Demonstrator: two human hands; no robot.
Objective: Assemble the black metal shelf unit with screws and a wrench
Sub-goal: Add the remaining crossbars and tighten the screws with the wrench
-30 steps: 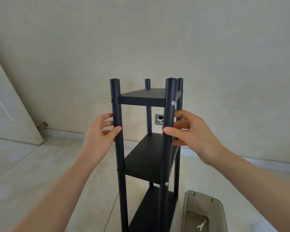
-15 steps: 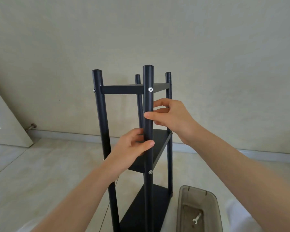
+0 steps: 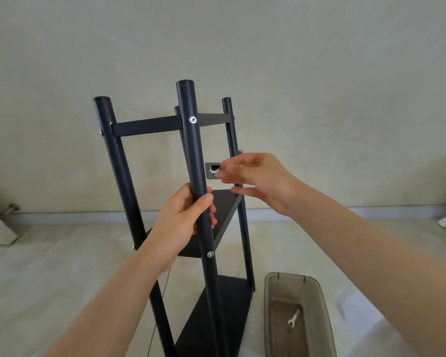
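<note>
While the left hand [image 3: 183, 222] wraps the shelf unit's [image 3: 204, 210] nearest post, likely to steady it upright on the floor, the right hand [image 3: 258, 181] hovers loose-fingered and empty by the far post. The wrench [image 3: 293, 319] lies in a plastic bin [image 3: 317, 292] right of the unit.

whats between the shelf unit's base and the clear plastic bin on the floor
Head view: only a narrow strip of bare floor separates the shelf unit from the plastic bin; they stand apart, and the wrench lies inside the bin.

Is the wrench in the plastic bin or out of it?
In. The wrench lies on the bottom of the bin, beside the shelf unit; neither hand holds it.
</note>
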